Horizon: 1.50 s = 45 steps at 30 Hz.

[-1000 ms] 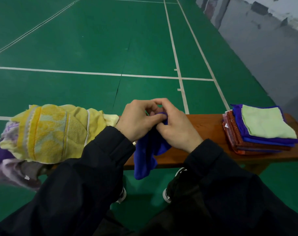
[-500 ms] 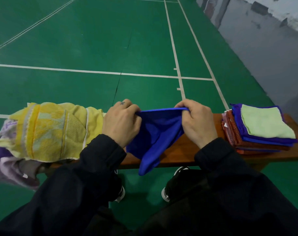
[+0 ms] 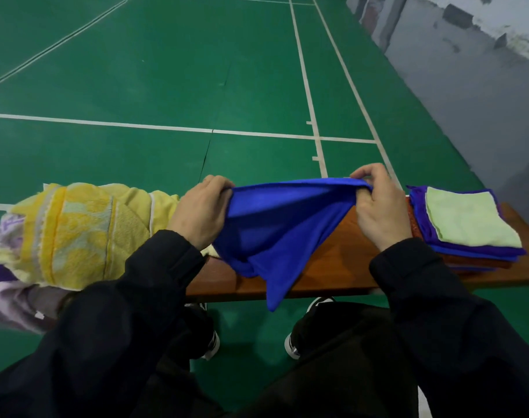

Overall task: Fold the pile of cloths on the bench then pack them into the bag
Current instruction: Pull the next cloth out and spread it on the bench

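Observation:
A blue cloth [image 3: 272, 233] hangs stretched between my hands above the wooden bench [image 3: 326, 267]. My left hand [image 3: 201, 212] pinches its left top corner, and my right hand [image 3: 377, 206] pinches the right top corner. The cloth's lower tip droops past the bench's front edge. An unfolded pile of cloths [image 3: 70, 233], with a yellow towel on top and purple ones beneath, lies at the bench's left end. A folded stack [image 3: 465, 227] topped by a light green cloth sits at the right end. No bag is in view.
The bench stands on a green court floor [image 3: 166, 86] with white lines. A grey wall [image 3: 483, 86] runs along the right. My shoes [image 3: 293, 345] and dark trousers show below the bench's front edge.
My hands have moved apart from a bunched grip at the centre, spreading the blue cloth wide along its top edge.

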Available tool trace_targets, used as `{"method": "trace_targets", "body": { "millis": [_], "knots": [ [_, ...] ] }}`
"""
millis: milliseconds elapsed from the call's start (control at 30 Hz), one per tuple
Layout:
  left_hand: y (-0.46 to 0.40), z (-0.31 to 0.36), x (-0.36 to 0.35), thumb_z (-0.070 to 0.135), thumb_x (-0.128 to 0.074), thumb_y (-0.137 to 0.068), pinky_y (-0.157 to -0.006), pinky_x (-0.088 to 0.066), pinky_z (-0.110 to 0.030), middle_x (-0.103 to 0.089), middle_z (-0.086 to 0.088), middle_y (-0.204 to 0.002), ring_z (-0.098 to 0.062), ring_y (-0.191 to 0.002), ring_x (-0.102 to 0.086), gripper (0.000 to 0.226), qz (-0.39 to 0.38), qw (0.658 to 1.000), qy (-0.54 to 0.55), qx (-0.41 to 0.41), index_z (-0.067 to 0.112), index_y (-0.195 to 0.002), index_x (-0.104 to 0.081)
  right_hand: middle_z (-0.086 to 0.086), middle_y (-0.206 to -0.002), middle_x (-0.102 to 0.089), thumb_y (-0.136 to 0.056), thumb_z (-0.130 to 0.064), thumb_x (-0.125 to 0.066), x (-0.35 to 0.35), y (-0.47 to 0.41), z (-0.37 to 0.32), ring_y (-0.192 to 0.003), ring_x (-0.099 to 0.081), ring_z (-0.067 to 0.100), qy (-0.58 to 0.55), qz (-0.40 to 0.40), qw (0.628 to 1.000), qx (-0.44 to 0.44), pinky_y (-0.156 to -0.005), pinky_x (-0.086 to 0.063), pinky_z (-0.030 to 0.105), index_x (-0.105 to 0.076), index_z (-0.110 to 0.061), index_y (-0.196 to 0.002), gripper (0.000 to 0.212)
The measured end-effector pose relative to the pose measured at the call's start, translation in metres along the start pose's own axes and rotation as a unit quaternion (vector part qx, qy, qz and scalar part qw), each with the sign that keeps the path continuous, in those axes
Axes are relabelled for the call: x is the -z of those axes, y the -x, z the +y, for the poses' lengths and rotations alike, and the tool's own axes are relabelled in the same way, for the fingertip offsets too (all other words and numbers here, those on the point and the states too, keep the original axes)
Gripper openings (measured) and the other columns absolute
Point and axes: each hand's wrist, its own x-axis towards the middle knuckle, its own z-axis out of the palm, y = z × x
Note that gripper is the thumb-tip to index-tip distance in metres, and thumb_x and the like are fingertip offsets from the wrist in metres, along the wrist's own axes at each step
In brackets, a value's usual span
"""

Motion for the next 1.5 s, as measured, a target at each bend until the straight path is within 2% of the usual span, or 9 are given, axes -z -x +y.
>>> {"method": "trace_targets", "body": {
  "millis": [67,267,467,600,733,900,1133,1300,1500],
  "knots": [
    [-0.001,-0.009,0.002,0.018,-0.053,-0.102,-0.075,-0.040,-0.032,-0.062,-0.010,-0.096,-0.029,-0.085,-0.058,0.018,0.005,0.999,-0.033,-0.014,0.005,-0.104,-0.065,-0.005,-0.100,-0.064,-0.100,-0.003,-0.048,0.003,-0.006,0.010,-0.093,-0.060,0.017,-0.021,0.008,0.999,-0.023,-0.076,-0.051,0.024,-0.060,-0.024,-0.106,0.025],
    [-0.015,-0.016,0.004,0.008,-0.052,-0.100,-0.076,-0.049,-0.046,-0.062,-0.016,-0.101,-0.040,-0.092,-0.060,0.019,0.010,0.993,-0.117,-0.033,0.003,-0.111,-0.067,-0.001,-0.099,-0.073,-0.094,-0.023,-0.046,0.001,-0.032,0.038,-0.099,-0.067,0.027,-0.080,-0.002,0.993,-0.085,-0.090,-0.056,0.056,-0.069,-0.034,-0.093,0.025],
    [-0.056,0.014,0.035,0.039,-0.050,-0.102,-0.059,-0.040,-0.042,-0.068,-0.018,-0.090,-0.042,-0.075,-0.063,0.035,0.195,0.959,-0.200,0.055,0.007,-0.094,-0.063,-0.009,-0.087,-0.069,-0.089,-0.021,-0.045,0.021,-0.072,0.016,-0.086,-0.062,0.015,-0.168,0.099,0.979,-0.065,-0.087,-0.057,0.050,-0.068,-0.037,-0.083,0.029],
    [-0.045,0.019,0.053,0.028,-0.056,-0.103,-0.067,-0.044,-0.040,-0.066,-0.016,-0.089,-0.032,-0.077,-0.060,0.028,0.252,0.962,-0.060,-0.091,0.003,-0.097,-0.066,-0.010,-0.086,-0.067,-0.088,-0.008,-0.047,0.046,-0.061,0.001,-0.084,-0.058,0.010,-0.274,0.142,0.950,-0.058,-0.080,-0.051,0.039,-0.068,-0.033,-0.082,0.033],
    [0.007,0.013,0.046,0.006,-0.054,-0.100,-0.077,-0.046,-0.038,-0.062,-0.019,-0.096,-0.033,-0.086,-0.057,0.020,0.221,0.959,-0.036,-0.175,-0.004,-0.108,-0.068,0.002,-0.096,-0.071,-0.095,0.000,-0.045,0.050,-0.008,0.016,-0.098,-0.065,0.017,-0.337,0.115,0.931,-0.085,-0.089,-0.055,0.030,-0.067,-0.023,-0.088,0.033],
    [0.091,-0.024,0.001,0.012,-0.049,-0.101,-0.078,-0.049,-0.045,-0.066,-0.014,-0.101,-0.035,-0.088,-0.059,0.028,0.099,0.975,-0.038,-0.196,0.001,-0.111,-0.073,0.011,-0.096,-0.072,-0.094,0.003,-0.047,0.020,0.069,0.079,-0.093,-0.065,0.013,-0.273,0.034,0.945,-0.175,-0.085,-0.051,0.028,-0.070,-0.014,-0.084,0.031],
    [0.138,-0.043,-0.051,0.018,-0.042,-0.096,-0.083,-0.047,-0.031,-0.068,-0.001,-0.103,-0.025,-0.092,-0.064,0.036,-0.076,0.993,0.033,-0.080,0.013,-0.120,-0.068,0.002,-0.070,-0.054,-0.099,-0.007,-0.043,-0.023,0.107,0.123,-0.071,-0.050,0.017,-0.174,-0.021,0.956,-0.235,-0.069,-0.039,0.035,-0.058,-0.008,-0.074,0.029],
    [0.104,-0.032,-0.053,0.031,-0.053,-0.098,-0.075,-0.050,-0.018,-0.072,0.011,-0.096,-0.005,-0.086,-0.066,0.021,-0.035,0.989,0.130,0.065,0.022,-0.108,-0.069,0.003,-0.074,-0.053,-0.106,-0.018,-0.045,-0.030,0.073,0.122,-0.070,-0.048,0.017,-0.146,0.003,0.961,-0.236,-0.066,-0.037,0.036,-0.057,-0.012,-0.080,0.029],
    [0.024,-0.046,-0.066,0.024,-0.061,-0.098,-0.066,-0.047,-0.023,-0.068,0.002,-0.088,-0.015,-0.079,-0.061,0.015,-0.022,0.976,0.090,0.195,0.015,-0.106,-0.071,-0.002,-0.097,-0.069,-0.103,-0.028,-0.054,-0.051,0.007,0.131,-0.093,-0.062,0.019,-0.067,0.014,0.973,-0.219,-0.081,-0.048,0.035,-0.069,-0.017,-0.105,0.019]
  ]
}}
